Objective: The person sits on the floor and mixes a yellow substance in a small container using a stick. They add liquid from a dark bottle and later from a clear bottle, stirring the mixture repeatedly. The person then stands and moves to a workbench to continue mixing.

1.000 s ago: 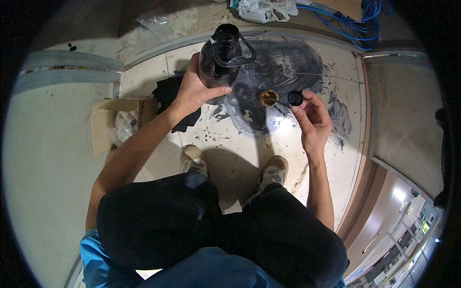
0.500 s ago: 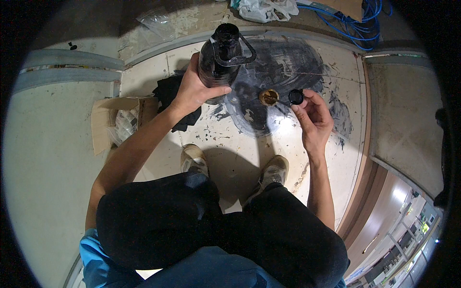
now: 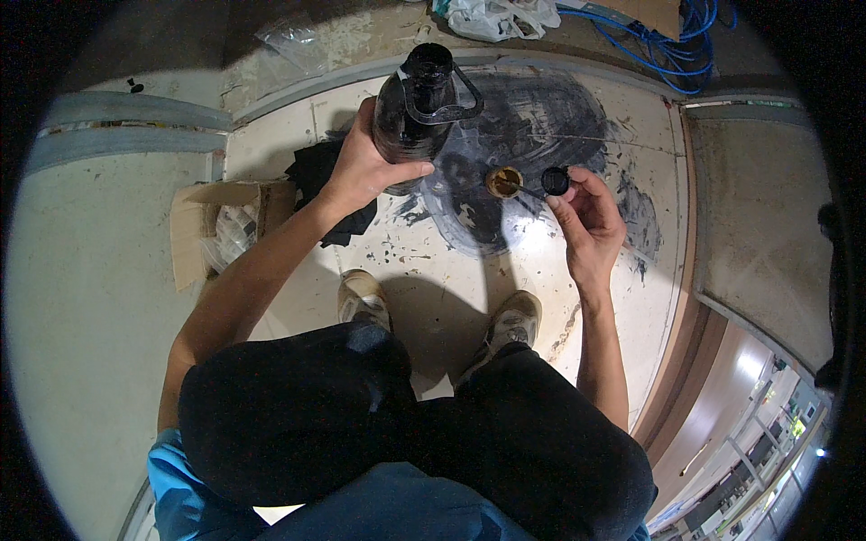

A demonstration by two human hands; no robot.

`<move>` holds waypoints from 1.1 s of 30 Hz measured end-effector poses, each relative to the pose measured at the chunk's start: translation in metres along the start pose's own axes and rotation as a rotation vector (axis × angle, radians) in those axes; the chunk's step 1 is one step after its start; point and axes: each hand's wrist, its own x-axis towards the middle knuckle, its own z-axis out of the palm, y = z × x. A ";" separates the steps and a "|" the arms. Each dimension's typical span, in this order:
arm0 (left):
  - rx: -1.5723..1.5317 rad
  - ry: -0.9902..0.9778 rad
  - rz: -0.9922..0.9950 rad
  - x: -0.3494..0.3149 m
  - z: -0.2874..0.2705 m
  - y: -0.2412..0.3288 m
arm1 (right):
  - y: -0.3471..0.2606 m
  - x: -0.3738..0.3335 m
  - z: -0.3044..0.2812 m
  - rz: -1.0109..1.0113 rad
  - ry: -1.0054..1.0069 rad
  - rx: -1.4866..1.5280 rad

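My left hand [image 3: 370, 167] is wrapped round a dark, black-smeared plastic bottle [image 3: 410, 126] with a loop handle at its neck. The bottle stands roughly upright over the stained floor, its black top towards me. Between thumb and fingers, my right hand [image 3: 591, 225] pinches a small round black cap [image 3: 555, 181], hollow side up. Just left of the cap sits a small round pot [image 3: 502, 182] with brown stuff inside and a thin dark stick slanting out of it. Whether the stick touches the cap I cannot tell.
Black smears [image 3: 541, 113] cover the pale floor beyond my shoes. A black cloth [image 3: 316, 176] lies behind my left wrist, beside an open cardboard box [image 3: 194, 230] with clear plastic in it. White plastic bags [image 3: 501, 18] and coiled blue cable [image 3: 695, 54] lie past the far ledge.
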 end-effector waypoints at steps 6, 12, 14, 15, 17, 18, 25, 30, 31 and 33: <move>-0.006 -0.007 0.005 0.001 0.000 -0.002 | -0.001 0.001 0.000 -0.019 -0.021 -0.019; -0.004 -0.022 -0.020 0.001 -0.001 -0.001 | 0.000 0.002 0.000 -0.044 -0.031 -0.061; 0.011 -0.026 -0.021 0.001 -0.001 -0.001 | 0.000 0.002 0.000 -0.048 -0.029 -0.051; 0.007 -0.022 -0.014 0.001 -0.001 -0.001 | 0.000 0.002 0.000 -0.051 -0.027 -0.044; -0.002 -0.012 -0.001 0.001 -0.001 -0.001 | 0.000 0.002 0.001 -0.040 -0.023 -0.064; -0.001 -0.011 -0.009 0.001 -0.001 -0.001 | 0.000 0.001 0.001 -0.035 -0.021 -0.073; -0.017 -0.009 -0.011 0.001 -0.001 0.002 | 0.001 0.001 0.000 -0.032 -0.010 -0.032; 0.026 0.011 -0.022 -0.003 0.001 0.003 | -0.004 0.000 0.002 0.091 0.066 0.176; 0.012 0.022 -0.018 -0.003 0.002 0.003 | -0.006 0.000 0.002 0.124 0.072 0.240; -0.017 0.025 -0.022 -0.003 0.003 0.003 | -0.010 -0.001 0.003 0.206 0.111 0.358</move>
